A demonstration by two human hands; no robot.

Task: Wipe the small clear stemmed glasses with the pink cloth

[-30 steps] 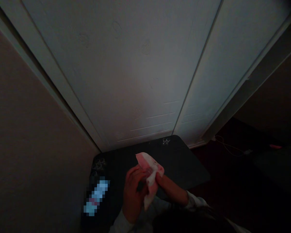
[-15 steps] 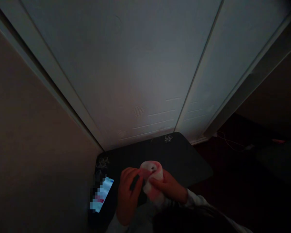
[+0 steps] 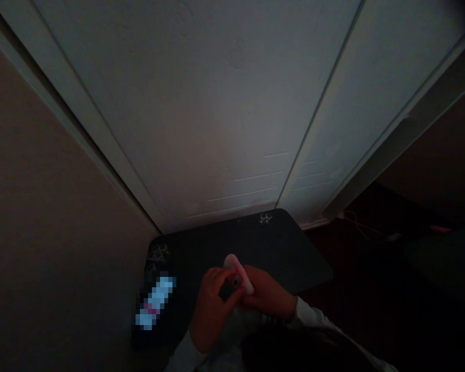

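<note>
A small pink-and-white rounded piece [image 3: 238, 268], soft-looking with a dark spot on it, is between my two hands above the dark table. My right hand [image 3: 271, 293] grips it from the right side, fingers behind it. From the left, the thumb and forefinger of my left hand [image 3: 213, 305] pinch at its near part, around the dark spot. Its exact kind is hard to make out in the dim light, and its lower part is hidden by my fingers.
The dark table [image 3: 201, 243] stands against a pale panelled surface [image 3: 217, 113]. A lit phone [image 3: 155, 302], blurred out, lies at its left end. Small clear shapes [image 3: 265, 219] are near the back edge. A white cable [image 3: 360, 225] runs along the floor at right.
The pink-and-white piece has turned, now showing a narrower edge. My left thumb and forefinger have shifted right onto its near part; a dark gap shows between them.
</note>
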